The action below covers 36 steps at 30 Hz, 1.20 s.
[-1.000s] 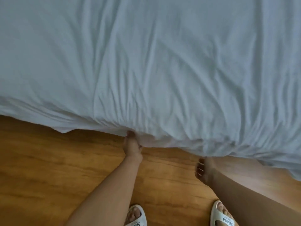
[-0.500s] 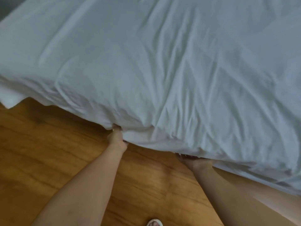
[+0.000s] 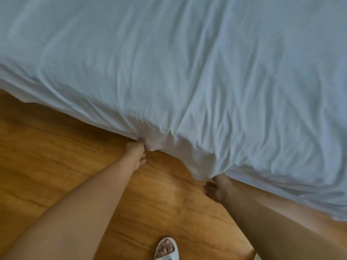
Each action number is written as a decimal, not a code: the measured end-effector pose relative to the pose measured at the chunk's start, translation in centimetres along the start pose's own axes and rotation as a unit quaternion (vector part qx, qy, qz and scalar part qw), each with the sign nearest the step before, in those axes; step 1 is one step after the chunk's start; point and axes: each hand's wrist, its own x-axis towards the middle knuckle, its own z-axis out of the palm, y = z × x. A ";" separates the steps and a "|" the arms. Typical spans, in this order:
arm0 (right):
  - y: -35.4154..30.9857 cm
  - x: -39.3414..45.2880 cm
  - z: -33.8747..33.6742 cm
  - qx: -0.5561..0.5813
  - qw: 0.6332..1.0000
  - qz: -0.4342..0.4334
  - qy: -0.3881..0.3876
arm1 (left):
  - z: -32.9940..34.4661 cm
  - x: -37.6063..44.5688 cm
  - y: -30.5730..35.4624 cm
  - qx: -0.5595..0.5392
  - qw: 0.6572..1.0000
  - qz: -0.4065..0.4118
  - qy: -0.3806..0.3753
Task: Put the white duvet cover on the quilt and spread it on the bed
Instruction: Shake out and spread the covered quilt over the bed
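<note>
The white duvet cover [image 3: 187, 72] lay spread across the bed, filling the whole upper part of the view and creased with long soft folds that ran toward its near edge. That edge hung over the side of the bed and slanted from the upper left down to the lower right. The quilt itself could not be told apart from the cover.

The left hand [image 3: 136, 152] pinched a small bunch of the cover's hem between thumb and fingers, the cloth gathered into a knot of wrinkles just above it. The right hand [image 3: 216, 188] was closed on a drooping fold of the same hem, lower and to the right, with its fingers curled in under the fabric. Both bare forearms reached forward from the bottom corners.

Below the cover ran a wooden floor [image 3: 65, 147] of warm orange-brown boards with darker grain. One foot in a white open-toed slipper [image 3: 166, 249] stood on it at the bottom edge, between the two arms.
</note>
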 end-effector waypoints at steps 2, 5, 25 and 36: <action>0.8 -2.4 -0.6 -0.134 0.989 0.050 -0.033 | -2.9 -2.9 -1.5 0.094 0.996 0.012 0.002; -0.3 -9.5 -0.3 -0.356 0.928 0.002 -0.111 | -7.1 -7.7 -2.5 0.171 0.985 0.030 0.001; -25.7 -48.3 2.6 -0.613 0.633 -0.470 0.052 | -22.2 -40.7 33.3 0.517 0.743 0.422 -0.037; -32.1 -48.1 13.2 -0.591 0.687 -0.416 0.079 | -20.7 -36.7 42.0 0.521 0.720 0.458 -0.007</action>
